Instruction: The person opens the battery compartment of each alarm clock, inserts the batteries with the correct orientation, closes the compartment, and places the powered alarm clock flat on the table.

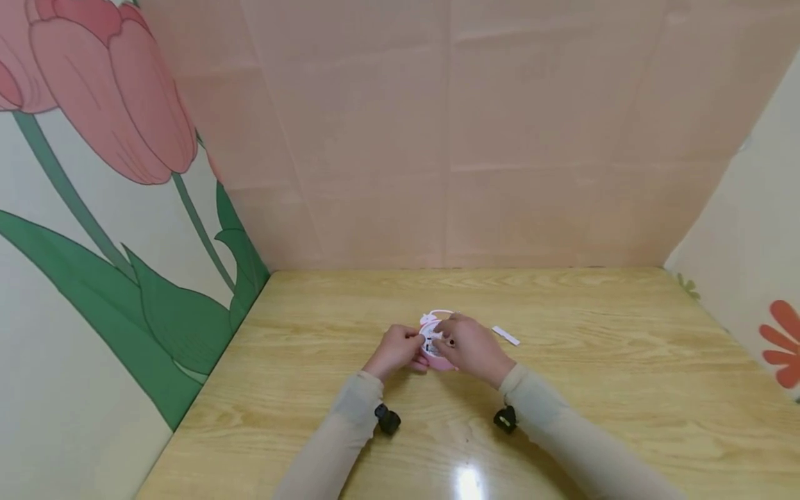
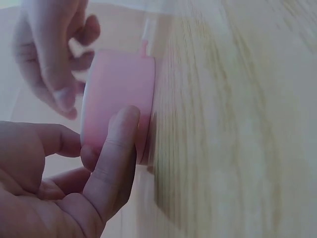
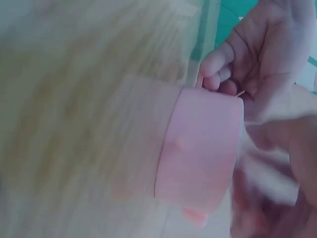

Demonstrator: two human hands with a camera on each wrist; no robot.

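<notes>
clock point(image 2: 119, 84) lies back-up on the table point(image 1: 312, 312), left hand point(image 1: 397, 347) clamped on its rim, right hand's point(image 1: 475, 347) fingers over its back, grip not discernible, with the strip point(image 1: 505, 335), seemingly its cover, off nearby and refitting judged outstanding.

Left hand point(image 1: 398, 348) gripping, right hand point(image 1: 473, 346) nearby

Decorated indoor nook, exact kind unclear — wood-grain table point(image 1: 437, 410) at 6 o'clock, creased pink sheet point(image 1: 500, 132) at 12, tulip mural point(image 1: 125, 104) at 10, red flower print point(image 1: 786, 321) at 3.
</notes>
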